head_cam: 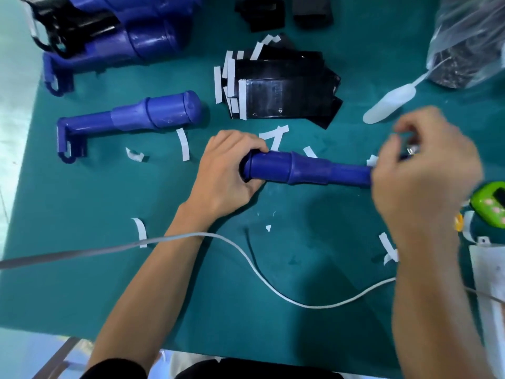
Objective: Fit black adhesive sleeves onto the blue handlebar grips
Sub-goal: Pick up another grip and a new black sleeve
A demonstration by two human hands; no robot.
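Note:
A blue handlebar grip (308,170) lies across the green mat in the middle. My left hand (224,173) grips its thick left end. My right hand (420,170) is curled round its narrow right end, which is hidden under the fingers; the hand is blurred. A fanned stack of black adhesive sleeves (284,91) with white backing strips lies just behind. A second blue grip (131,121) lies to the left. More blue grips (131,36) are piled at the back left.
Peeled white backing strips (183,144) litter the green mat (82,269). A white cable (246,255) crosses the front. A clear bag of dark parts (470,42) and a white plastic tool (388,103) sit at the back right. A green device (489,203) is at the right edge.

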